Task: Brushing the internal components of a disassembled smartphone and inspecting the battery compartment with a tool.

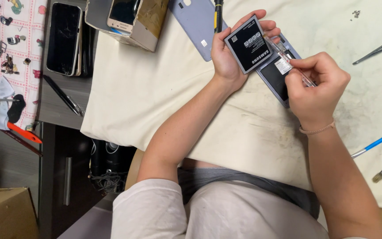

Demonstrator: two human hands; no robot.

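Left hand (226,55) clamped on a flat black battery (248,43) with grey-edged label, right hand (315,84) pinching a thin clear tool (288,59) over the open grey phone (277,73) on cream cloth (155,88); cardboard box (5,212) lower left.

A flat black phone battery (248,44) (grey-edged, white print on its face) stood tilted, raised above an opened grey phone (276,75) that lay back-up on the cream cloth, far right of centre, its battery bay bare.
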